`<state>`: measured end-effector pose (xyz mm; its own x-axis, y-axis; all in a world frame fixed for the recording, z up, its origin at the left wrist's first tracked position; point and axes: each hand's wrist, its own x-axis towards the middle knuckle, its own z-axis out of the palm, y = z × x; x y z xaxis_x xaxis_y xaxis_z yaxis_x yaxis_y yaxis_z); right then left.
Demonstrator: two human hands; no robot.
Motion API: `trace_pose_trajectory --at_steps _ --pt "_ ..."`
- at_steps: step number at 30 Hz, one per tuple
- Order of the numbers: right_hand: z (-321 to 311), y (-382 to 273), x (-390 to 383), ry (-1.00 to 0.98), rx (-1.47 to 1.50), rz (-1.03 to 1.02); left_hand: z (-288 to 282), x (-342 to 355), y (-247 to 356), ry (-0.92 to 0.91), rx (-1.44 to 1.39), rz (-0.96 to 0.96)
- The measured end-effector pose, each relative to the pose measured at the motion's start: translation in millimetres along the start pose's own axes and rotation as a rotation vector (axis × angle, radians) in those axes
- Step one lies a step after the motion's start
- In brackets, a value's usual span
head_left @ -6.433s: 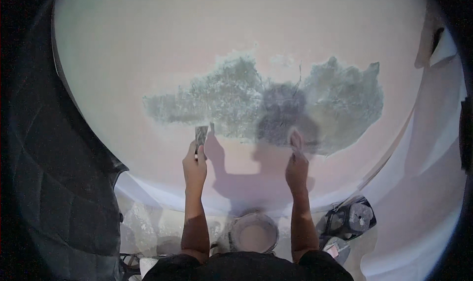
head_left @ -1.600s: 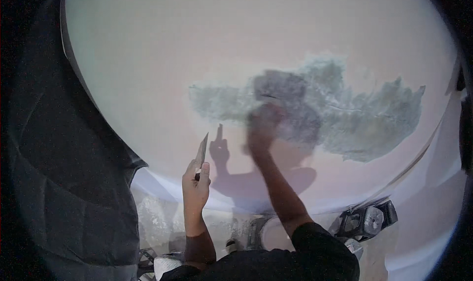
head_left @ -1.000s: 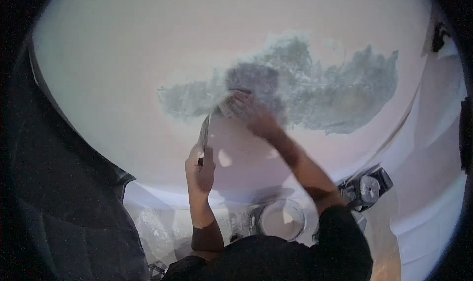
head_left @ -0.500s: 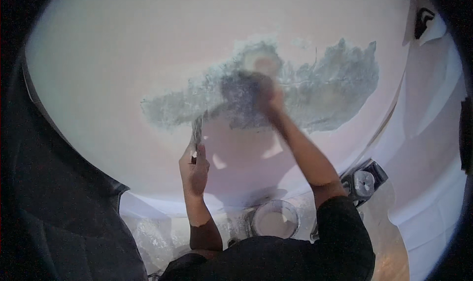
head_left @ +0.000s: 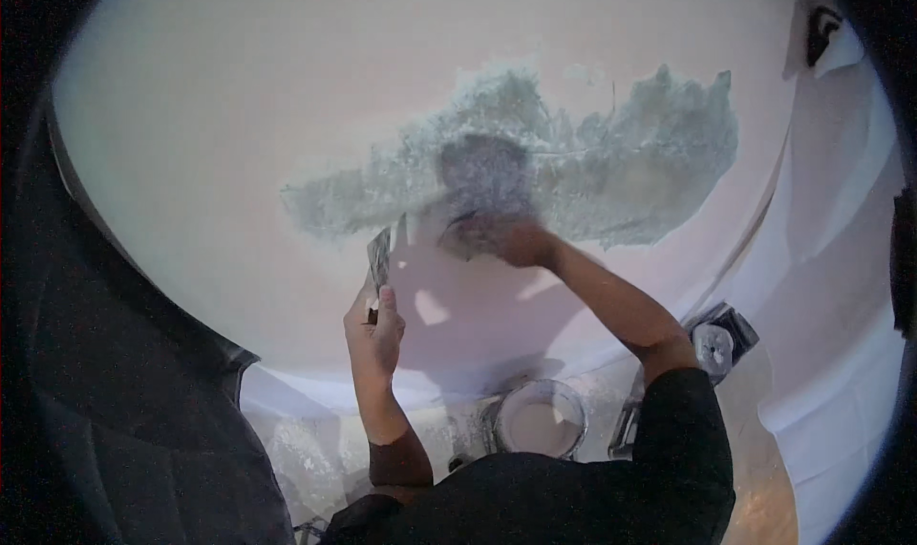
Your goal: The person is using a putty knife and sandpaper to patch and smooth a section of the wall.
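My left hand (head_left: 374, 330) is closed round the handle of a putty knife (head_left: 379, 256). Its smeared grey metal blade points up, just off the wall below the patch. Across the wall (head_left: 239, 86), pale pink in colour, spreads a ragged grey patch (head_left: 650, 163). My right hand (head_left: 523, 243) is by the lower edge of this patch, to the right of the knife. Motion smears its fingers, and a dark blurred shape lies at their tips; I cannot tell whether it is a held thing or shadow. My head's shadow (head_left: 485, 168) falls on the patch.
A round tub (head_left: 543, 421) of pale paste stands on the splattered floor (head_left: 315, 449) below the wall. To its right is a black and grey device (head_left: 716, 344) with a pale round part. Dark sheeting (head_left: 124, 373) hangs at left, white sheeting (head_left: 831, 287) at right.
My right hand has swept down and slightly left, from the middle of the patch to its lower edge. My left hand, with the putty knife, has hardly moved; the blade has turned a little.
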<state>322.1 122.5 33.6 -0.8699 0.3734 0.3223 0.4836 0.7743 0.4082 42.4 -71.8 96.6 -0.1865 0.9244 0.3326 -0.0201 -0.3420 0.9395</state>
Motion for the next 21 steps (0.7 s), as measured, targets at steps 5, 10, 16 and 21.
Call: trace_pose_trajectory --at_steps 5,10,16,21 --pt "-36 45 24 0.693 0.868 0.734 7 0 -4 0.015 0.047 -0.106" --pt "7 31 -12 0.057 0.012 0.158 31 9 -23 -0.111 0.210 -0.031" --pt "-35 41 -11 0.539 -0.163 0.503 56 1 -37 -0.111 0.247 -0.004" --pt "-29 32 -70 -0.036 0.285 0.137 64 -9 -2 -0.118 0.401 0.019"
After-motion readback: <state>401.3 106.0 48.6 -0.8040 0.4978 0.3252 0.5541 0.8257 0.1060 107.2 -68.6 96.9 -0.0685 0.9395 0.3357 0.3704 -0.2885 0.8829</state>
